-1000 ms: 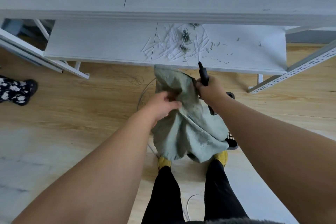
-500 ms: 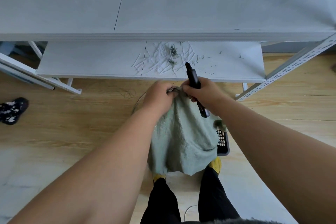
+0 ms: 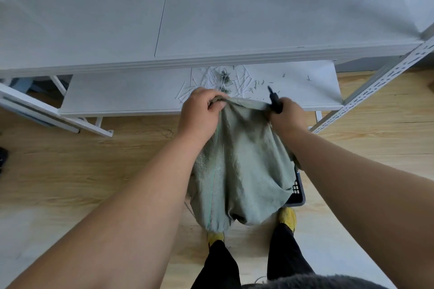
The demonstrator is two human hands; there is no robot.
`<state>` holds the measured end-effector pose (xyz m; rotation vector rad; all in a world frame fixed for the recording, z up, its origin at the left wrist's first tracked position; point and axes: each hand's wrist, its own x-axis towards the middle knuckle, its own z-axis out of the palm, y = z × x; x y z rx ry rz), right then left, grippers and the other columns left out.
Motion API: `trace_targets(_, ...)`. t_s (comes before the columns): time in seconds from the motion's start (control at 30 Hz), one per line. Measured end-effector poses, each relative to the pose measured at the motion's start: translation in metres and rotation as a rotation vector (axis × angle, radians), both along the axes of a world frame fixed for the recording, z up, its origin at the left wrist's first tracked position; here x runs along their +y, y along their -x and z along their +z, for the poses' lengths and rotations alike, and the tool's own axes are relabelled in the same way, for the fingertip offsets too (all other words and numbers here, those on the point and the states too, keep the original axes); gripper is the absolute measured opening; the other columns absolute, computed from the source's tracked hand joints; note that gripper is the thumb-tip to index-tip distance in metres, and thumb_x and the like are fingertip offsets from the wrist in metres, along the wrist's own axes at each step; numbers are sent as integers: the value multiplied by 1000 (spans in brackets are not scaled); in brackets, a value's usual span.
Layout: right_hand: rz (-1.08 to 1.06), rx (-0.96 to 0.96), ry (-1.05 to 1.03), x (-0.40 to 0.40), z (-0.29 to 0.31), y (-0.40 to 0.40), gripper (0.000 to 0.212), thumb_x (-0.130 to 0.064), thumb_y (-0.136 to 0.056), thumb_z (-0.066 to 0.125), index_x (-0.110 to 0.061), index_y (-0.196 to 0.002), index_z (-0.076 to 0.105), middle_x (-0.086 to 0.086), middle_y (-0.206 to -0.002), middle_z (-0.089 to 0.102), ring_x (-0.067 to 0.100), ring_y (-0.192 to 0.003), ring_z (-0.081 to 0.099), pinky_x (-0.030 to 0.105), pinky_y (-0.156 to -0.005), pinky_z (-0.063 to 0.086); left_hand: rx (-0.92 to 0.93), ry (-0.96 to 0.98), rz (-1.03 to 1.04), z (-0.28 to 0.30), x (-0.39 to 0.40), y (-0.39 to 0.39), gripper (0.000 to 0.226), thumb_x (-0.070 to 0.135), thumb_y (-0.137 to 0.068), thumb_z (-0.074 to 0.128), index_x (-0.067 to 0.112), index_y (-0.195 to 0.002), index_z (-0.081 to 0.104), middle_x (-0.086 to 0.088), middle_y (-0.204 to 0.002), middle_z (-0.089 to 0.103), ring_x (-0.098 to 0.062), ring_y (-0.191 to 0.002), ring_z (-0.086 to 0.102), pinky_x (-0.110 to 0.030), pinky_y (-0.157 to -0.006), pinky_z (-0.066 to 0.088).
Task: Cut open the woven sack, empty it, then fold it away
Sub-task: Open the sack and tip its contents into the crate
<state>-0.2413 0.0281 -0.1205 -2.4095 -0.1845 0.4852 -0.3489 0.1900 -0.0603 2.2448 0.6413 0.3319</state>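
The grey-green woven sack (image 3: 242, 166) hangs limp in front of me, held by its top edge over the wooden floor. My left hand (image 3: 200, 115) pinches the left end of that edge. My right hand (image 3: 285, 116) grips the right end together with a black-handled cutter (image 3: 274, 101), whose tip points up and away. The top edge is stretched straight between the two hands. The sack's lower part covers most of a dark plastic basket (image 3: 297, 189) on the floor.
A white shelf rack stands ahead; its low shelf (image 3: 131, 94) carries scattered white strips and small bits (image 3: 225, 80). A slotted white upright (image 3: 375, 84) slants at the right. My yellow shoes (image 3: 287, 217) show below the sack.
My hands, close together at the sack's bunched top before, have moved apart and pulled the top edge out flat. The sack hangs lower and wider.
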Motion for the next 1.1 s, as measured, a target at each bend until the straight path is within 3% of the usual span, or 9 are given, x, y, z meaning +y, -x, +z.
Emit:
trace_targets(0.1,-103,-120,-141,8,34,2,17,-11,-90,53,-11,-106,58,4,-89,57,23,-80,48,27,-67,33,-96,-25,109,21,7,-5,14,16,-89,62,13,-99,71,-6,-102,64,-12,-90,54,-14,-71,33)
trace_targets(0.2,-171,-191,-180,8,64,7,23,-10,-89,52,-10,-111,58,8,-99,63,25,-86,51,27,-69,34,-168,4,86,43,7,-11,13,21,-90,60,15,-97,70,-4,-98,66,-17,-91,58,-18,-71,34)
trace_targets(0.3,-263,-301,-200,2,93,13,22,-10,-88,51,-10,-109,58,7,-98,64,26,-86,52,28,-66,32,-243,31,22,61,2,-12,17,22,-91,58,16,-103,68,-3,-105,64,-12,-94,57,-16,-75,36)
trace_targets(0.43,-272,-292,-145,-4,107,28,24,-9,-87,50,-10,-109,59,7,-97,64,25,-86,53,28,-67,34,-162,35,-111,64,1,2,15,23,-91,58,17,-101,69,-4,-106,66,-17,-98,60,-22,-80,41)
trace_targets(0.7,-239,-398,-249,1,122,49,19,-8,-85,51,-10,-101,60,7,-94,65,26,-86,57,34,-68,43,-139,87,-15,62,0,32,20,26,-93,56,13,-105,67,-6,-106,67,-20,-99,60,-23,-79,40)
trace_targets(0.83,-33,-221,-90,-11,129,46,10,-10,-80,59,-16,-88,62,4,-82,65,26,-81,61,29,-65,43,26,113,-85,46,-23,42,29,21,-91,61,19,-121,60,-4,-122,58,-15,-108,54,-20,-85,35)
trace_targets(0.93,76,-142,-144,-19,130,50,17,-9,-76,67,-24,-83,63,-3,-79,64,17,-74,61,24,-67,48,83,175,-143,40,-41,42,64,25,-83,72,31,-139,42,-1,-128,43,-9,-108,45,-19,-88,31)
trace_targets(1.0,186,-87,-206,-19,126,57,19,-7,-75,67,-21,-87,65,-8,-74,61,8,-66,57,15,-58,44,106,238,-216,37,-55,36,76,30,-79,77,33,-143,37,0,-134,42,-10,-118,45,-20,-92,33)
trace_targets(1.1,202,56,-371,-28,117,60,20,-4,-75,70,-20,-86,66,-9,-70,61,4,-60,56,17,-59,44,186,205,-223,33,-70,32,38,34,-79,76,24,-113,62,4,-107,63,-16,-102,62,-26,-77,48)
